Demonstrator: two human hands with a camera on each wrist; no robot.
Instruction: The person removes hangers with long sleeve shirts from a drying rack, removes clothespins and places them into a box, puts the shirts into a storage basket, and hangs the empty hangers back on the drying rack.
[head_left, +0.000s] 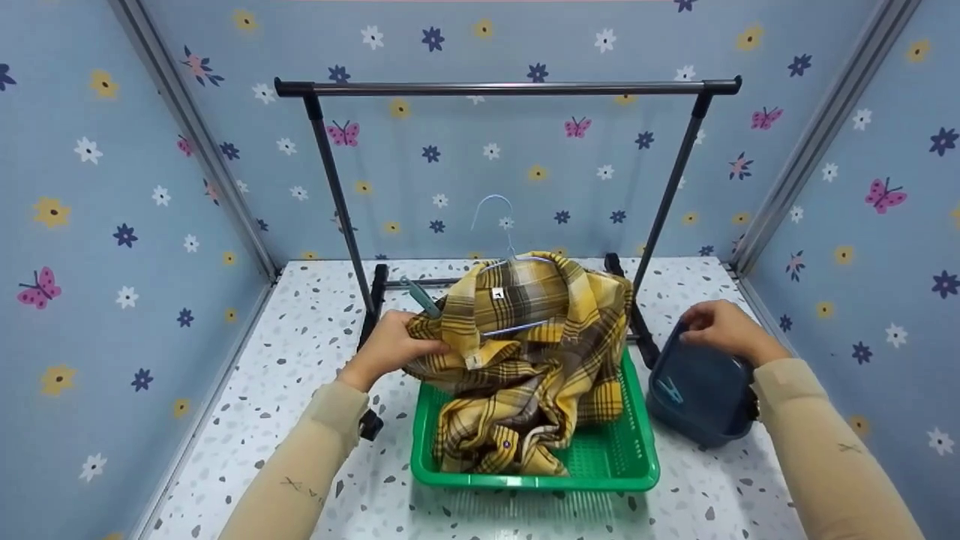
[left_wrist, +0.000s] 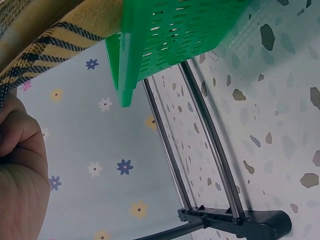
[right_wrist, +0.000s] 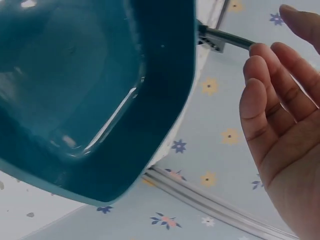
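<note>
A yellow-and-brown plaid shirt (head_left: 525,375) lies bunched over a green basket (head_left: 536,484), its upper part spread on a thin wire hanger (head_left: 495,199) whose hook points up. My left hand (head_left: 394,345) grips the shirt at its left shoulder, where a teal clothespin (head_left: 421,297) sticks out. In the left wrist view the curled left fingers (left_wrist: 20,132) show beside the plaid cloth. My right hand (head_left: 724,330) hovers at the far rim of a dark blue bin (head_left: 705,431). The right wrist view shows its fingers loosely bent with nothing between them. Another teal clothespin (head_left: 670,390) lies in the bin.
Behind the basket stands a black clothes rack (head_left: 510,88) with a bare top bar. Its feet rest on the speckled white table (head_left: 247,420). Flowered blue panels (head_left: 862,225) enclose the back and both sides.
</note>
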